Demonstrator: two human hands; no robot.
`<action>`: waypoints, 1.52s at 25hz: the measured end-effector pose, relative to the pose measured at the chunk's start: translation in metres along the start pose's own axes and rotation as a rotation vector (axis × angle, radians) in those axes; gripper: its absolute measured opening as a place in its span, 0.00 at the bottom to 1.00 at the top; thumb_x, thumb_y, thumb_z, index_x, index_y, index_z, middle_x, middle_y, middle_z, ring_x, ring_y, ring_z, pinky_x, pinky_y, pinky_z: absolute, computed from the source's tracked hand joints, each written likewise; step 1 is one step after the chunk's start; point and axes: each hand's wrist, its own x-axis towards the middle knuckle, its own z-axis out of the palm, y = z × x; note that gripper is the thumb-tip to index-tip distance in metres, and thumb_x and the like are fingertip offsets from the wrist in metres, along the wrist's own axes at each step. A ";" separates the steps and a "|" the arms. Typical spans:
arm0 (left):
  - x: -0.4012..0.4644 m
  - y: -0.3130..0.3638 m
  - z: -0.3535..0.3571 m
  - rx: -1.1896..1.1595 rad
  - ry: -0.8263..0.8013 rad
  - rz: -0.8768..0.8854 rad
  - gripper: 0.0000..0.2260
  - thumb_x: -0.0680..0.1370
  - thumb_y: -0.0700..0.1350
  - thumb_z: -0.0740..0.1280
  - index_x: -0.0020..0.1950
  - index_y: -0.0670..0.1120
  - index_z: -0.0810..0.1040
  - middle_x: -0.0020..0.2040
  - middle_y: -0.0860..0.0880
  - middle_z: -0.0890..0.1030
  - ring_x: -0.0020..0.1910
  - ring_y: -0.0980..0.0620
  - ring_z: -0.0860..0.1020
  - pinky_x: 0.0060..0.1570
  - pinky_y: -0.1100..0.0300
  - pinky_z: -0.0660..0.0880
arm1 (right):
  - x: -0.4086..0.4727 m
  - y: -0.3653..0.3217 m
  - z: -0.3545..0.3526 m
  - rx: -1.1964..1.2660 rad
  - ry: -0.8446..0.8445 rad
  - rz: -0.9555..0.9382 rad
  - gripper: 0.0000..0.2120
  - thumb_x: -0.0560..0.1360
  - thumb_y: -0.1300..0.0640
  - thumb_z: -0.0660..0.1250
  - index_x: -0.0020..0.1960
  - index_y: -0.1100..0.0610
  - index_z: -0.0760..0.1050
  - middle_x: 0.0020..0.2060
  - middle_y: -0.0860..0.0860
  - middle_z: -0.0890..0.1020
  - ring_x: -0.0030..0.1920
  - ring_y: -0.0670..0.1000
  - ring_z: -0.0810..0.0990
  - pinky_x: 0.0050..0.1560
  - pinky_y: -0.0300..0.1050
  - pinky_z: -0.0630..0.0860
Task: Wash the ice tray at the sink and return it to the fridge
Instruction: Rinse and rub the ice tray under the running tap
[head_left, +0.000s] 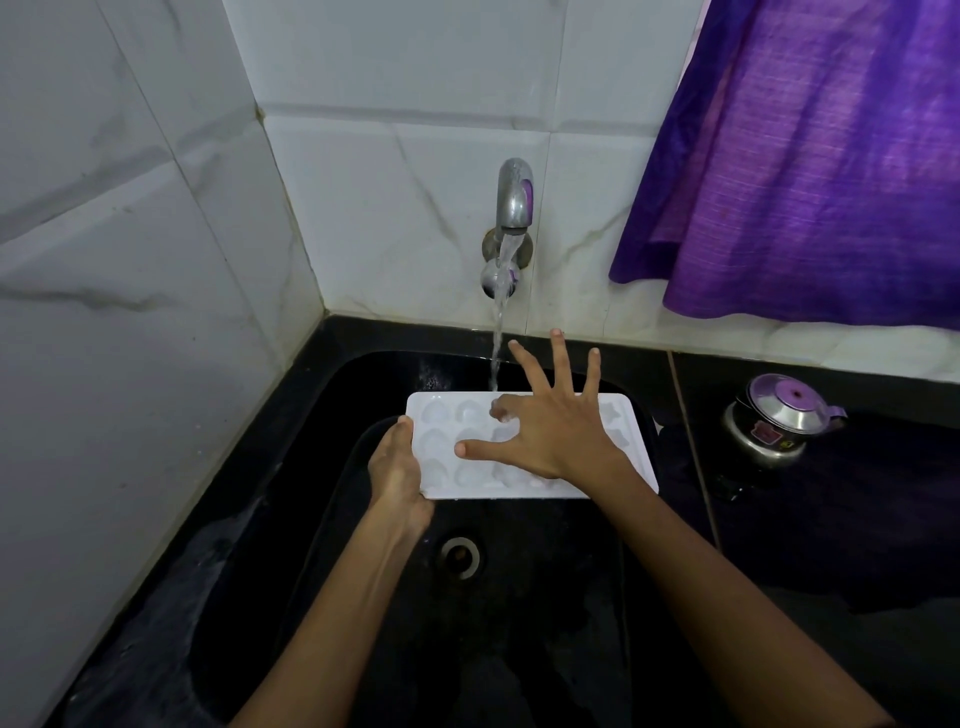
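A white ice tray (447, 447) with heart-shaped cups is held flat over the black sink (322, 519), under the running tap (513, 202). Water falls onto the tray's far edge near its middle. My left hand (397, 467) grips the tray's left short edge, thumb on top. My right hand (556, 415) lies over the tray with fingers spread; the index finger dips into a cup where the water lands and the thumb rests on the tray's surface. The right hand hides the tray's right-hand cups.
A steel drain (460, 556) sits in the sink bottom below the tray. On the black counter to the right stands a small steel pot with a purple knob (779, 421). A purple curtain (810, 156) hangs at the upper right. White marble tiles (130, 234) form the corner walls.
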 end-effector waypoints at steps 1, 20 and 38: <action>0.000 0.000 0.000 -0.006 0.001 -0.001 0.11 0.82 0.50 0.56 0.53 0.47 0.76 0.50 0.43 0.82 0.47 0.41 0.81 0.41 0.48 0.79 | -0.001 0.000 0.001 0.009 0.012 -0.004 0.37 0.60 0.19 0.52 0.60 0.39 0.75 0.77 0.48 0.45 0.73 0.59 0.29 0.65 0.68 0.26; 0.005 0.003 -0.005 -0.025 0.012 0.013 0.15 0.81 0.50 0.57 0.61 0.44 0.75 0.53 0.42 0.82 0.51 0.39 0.81 0.47 0.44 0.79 | -0.021 0.010 -0.003 0.109 0.043 -0.034 0.40 0.53 0.18 0.54 0.59 0.37 0.70 0.76 0.45 0.41 0.72 0.55 0.25 0.65 0.67 0.25; 0.002 0.001 -0.003 -0.017 0.024 0.008 0.15 0.82 0.50 0.57 0.63 0.43 0.73 0.55 0.42 0.81 0.49 0.41 0.81 0.42 0.48 0.79 | -0.027 -0.003 0.000 0.038 -0.041 -0.022 0.40 0.55 0.18 0.50 0.59 0.36 0.73 0.77 0.46 0.41 0.71 0.58 0.25 0.63 0.67 0.22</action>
